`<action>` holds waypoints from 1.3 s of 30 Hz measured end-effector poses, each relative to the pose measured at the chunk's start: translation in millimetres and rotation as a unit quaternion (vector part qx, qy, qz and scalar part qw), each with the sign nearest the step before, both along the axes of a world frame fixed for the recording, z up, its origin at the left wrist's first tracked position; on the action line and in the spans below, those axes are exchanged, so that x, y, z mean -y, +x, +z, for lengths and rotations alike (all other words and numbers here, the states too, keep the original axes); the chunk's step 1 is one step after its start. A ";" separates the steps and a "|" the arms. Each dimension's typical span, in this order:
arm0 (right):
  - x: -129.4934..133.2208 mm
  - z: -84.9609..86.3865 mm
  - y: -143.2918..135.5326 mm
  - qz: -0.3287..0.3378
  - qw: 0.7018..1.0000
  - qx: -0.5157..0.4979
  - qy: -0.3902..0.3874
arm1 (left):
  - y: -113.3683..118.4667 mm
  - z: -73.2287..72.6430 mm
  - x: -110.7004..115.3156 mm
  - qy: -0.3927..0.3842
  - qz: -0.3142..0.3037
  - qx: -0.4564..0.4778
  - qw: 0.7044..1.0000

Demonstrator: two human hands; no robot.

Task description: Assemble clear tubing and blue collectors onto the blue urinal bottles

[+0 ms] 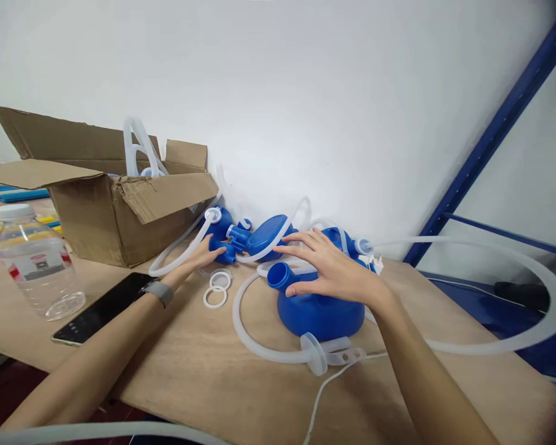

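Note:
My right hand (327, 266) is spread over a large blue plastic bottle (322, 318) with a wide angled neck, its thumb beside the open mouth. Its fingers are apart and grip nothing. Farther left, my left hand (204, 254) reaches to a small blue spout (223, 252), thumb against it and index finger apart; the other fingers are hidden. Behind them lie a blue bottle (220, 225) with a white tube (189, 250) in its cap and another blue bottle (269, 238). Two white rings (215, 298) lie near my left hand. A clear disc (314, 354) sits on a tube by the large bottle.
An open cardboard box (92, 219) holding white tubing stands at the left. Before it are a clear water bottle (44, 272) and a black phone (102, 309). A long tube loop (549, 321) overhangs the right side, near a blue metal frame (491, 130).

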State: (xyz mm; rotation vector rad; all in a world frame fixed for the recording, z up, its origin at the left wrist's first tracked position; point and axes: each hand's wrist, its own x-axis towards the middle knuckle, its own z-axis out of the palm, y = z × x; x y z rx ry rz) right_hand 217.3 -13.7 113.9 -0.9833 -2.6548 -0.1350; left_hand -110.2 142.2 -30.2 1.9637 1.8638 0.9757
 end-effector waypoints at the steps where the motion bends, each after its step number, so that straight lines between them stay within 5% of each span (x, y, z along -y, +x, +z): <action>1: 4.3 3.4 -1.0 0.007 1.000 -0.006 -0.001 | -0.1 -1.9 -5.1 0.000 0.004 0.015 1.000; 8: 7.3 7.7 -0.7 0.019 0.996 -0.021 -0.079 | -3.4 -14.3 -2.3 0.096 0.038 0.077 0.992; 16: -11.8 -8.3 3.9 0.006 0.995 -0.050 -0.088 | 29.8 10.6 51.2 0.225 -0.084 0.048 0.970; 20: -15.0 -15.9 -0.8 0.016 0.996 -0.054 -0.071 | 57.9 20.2 71.2 0.282 -0.035 0.155 0.946; 23: -20.1 -24.2 -5.2 0.013 0.996 -0.068 -0.050 | 73.4 27.7 76.3 0.252 0.006 0.364 0.897; 26: -25.5 -31.8 -9.0 -0.008 0.992 -0.117 -0.052 | 84.1 36.5 82.2 0.170 -0.025 0.533 0.829; 31: -31.4 -41.1 -15.6 -0.034 0.968 -0.207 -0.138 | 98.2 51.6 106.1 0.061 -0.130 0.625 0.767; 35: -37.5 -47.2 -21.8 -0.031 0.934 -0.295 -0.199 | 100.7 59.8 116.5 0.027 -0.178 0.637 0.749; 39: -43.1 -47.8 -21.4 -0.048 0.879 -0.407 -0.244 | 87.5 59.6 103.2 0.067 -0.204 0.594 0.775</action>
